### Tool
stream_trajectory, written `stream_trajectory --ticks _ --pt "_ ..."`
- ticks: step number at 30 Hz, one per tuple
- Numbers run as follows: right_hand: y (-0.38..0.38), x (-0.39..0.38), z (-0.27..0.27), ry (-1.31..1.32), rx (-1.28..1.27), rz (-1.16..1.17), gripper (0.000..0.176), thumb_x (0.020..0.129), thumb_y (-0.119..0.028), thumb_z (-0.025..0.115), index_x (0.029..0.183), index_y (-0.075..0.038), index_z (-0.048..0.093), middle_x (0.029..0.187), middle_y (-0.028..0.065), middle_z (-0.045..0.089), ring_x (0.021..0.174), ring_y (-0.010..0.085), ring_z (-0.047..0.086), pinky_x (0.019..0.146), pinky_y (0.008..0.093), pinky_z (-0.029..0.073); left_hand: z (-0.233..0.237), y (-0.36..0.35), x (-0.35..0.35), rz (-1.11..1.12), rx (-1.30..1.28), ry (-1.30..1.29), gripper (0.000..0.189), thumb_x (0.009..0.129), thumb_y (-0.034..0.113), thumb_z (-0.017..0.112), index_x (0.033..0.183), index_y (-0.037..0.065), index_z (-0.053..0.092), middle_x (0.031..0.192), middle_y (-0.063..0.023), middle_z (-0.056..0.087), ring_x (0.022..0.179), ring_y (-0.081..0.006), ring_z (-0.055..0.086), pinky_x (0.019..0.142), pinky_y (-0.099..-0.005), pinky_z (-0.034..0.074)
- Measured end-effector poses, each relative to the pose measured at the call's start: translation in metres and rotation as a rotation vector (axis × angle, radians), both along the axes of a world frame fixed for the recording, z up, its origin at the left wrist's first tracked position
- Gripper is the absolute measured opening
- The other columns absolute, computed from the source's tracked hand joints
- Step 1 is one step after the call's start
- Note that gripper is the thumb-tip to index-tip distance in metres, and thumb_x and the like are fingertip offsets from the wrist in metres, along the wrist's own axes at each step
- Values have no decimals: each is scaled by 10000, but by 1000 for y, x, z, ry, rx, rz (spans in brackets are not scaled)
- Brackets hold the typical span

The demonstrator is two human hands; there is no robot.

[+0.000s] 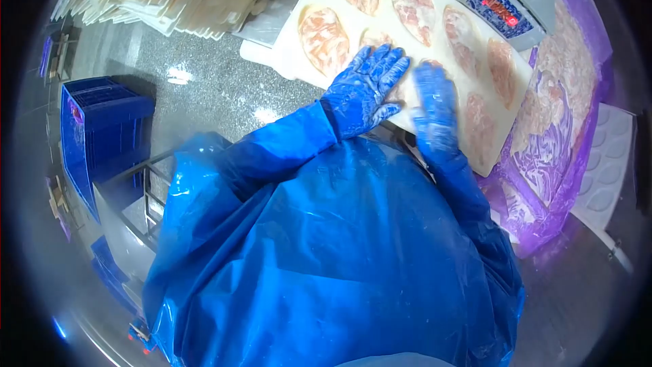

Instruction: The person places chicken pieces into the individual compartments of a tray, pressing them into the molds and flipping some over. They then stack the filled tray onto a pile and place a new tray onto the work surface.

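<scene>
A white moulded tray [293,46] lies ahead of the person, its hollows filled with pale raw fillets [324,39]. Just to its right sits a purple bag [543,163] of more meat. A blue crate [102,129] stands well apart at the left, and a grey scale [506,1] overlaps the tray's far end. Both gloved hands are released and flat. The left hand [367,88] spreads its fingers on the tray's near edge, with the right hand [433,105] just beside it.

Pale pink raw chicken fillets [324,39] lie flat in a white moulded tray [295,56], just beside the grey scale [506,0].
</scene>
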State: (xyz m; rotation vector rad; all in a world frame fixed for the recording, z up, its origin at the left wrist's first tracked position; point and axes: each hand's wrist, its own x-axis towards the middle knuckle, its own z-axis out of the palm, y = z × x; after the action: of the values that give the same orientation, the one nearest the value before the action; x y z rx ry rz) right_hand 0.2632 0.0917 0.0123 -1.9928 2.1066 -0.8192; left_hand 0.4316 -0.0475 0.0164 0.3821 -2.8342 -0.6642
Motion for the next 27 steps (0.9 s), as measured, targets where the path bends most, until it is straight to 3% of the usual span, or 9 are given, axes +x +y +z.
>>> stream_trajectory --ticks 3,5,7,8,10,12,18,23,27 --pt "25 -59 -4 -170 -189 -271 593 911 -4 538 1477 11 361 1489 134 445 1382 254 409 1151 317 295 15 0 7 -103 -57 -14 740 962 423 519 1542 62 233 1581 -169 266 1479 -312 221 1214 -485 100" --pt "54 -131 -21 -28 -169 -380 620 912 -27 562 1489 3 340 1495 133 434 1376 248 416 1150 331 306 10 -7 14 -177 15 -18 739 953 420 536 1541 77 248 1578 -160 279 1482 -303 217 1217 -480 87" --pt "60 -178 -20 -389 -180 -629 639 899 -40 602 1480 13 343 1516 132 404 1377 263 415 1140 348 331 12 -22 17 -191 327 226 719 948 423 554 1537 107 289 1580 -133 297 1496 -270 183 1223 -462 33" --pt "60 -204 -22 -195 -203 -588 563 924 -110 583 1447 0 403 1492 138 437 1369 275 428 1129 358 341 20 -37 21 -80 -47 121 685 970 383 539 1536 93 285 1585 -135 290 1501 -262 169 1223 -453 41" --pt "58 -251 -30 -9 -221 -564 502 950 -180 564 1413 -13 463 1468 145 470 1361 288 442 1117 368 350 11 -76 38 221 217 284 689 989 371 518 1543 69 244 1593 -151 263 1501 -279 166 1218 -475 73" --pt "51 -289 -37 33 105 -514 450 964 -274 548 1342 -31 538 1377 157 552 1295 285 511 1062 361 399 -9 -90 48 349 -221 -83 725 983 411 501 1550 64 213 1606 -172 206 1494 -342 162 1212 -492 95" --pt "34 -295 -19 225 144 -463 337 962 -328 532 1189 -100 633 1158 147 657 1092 310 626 939 378 466 -1 -45 9 280 -256 189 726 970 428 505 1538 57 248 1594 -185 232 1492 -343 175 1210 -482 94" --pt "25 -292 -5 367 175 -460 268 953 -308 513 1061 -93 631 1052 144 676 965 339 651 813 400 515 8 -2 -19 -100 -56 -144 747 971 480 465 1547 65 231 1607 -166 214 1503 -307 156 1214 -487 40" --pt "16 -299 11 510 100 -491 237 951 -301 532 1063 -128 649 1056 151 693 935 313 674 771 358 545 17 -17 1 78 -167 65 720 970 460 489 1537 76 268 1591 -133 274 1503 -294 152 1219 -495 24"
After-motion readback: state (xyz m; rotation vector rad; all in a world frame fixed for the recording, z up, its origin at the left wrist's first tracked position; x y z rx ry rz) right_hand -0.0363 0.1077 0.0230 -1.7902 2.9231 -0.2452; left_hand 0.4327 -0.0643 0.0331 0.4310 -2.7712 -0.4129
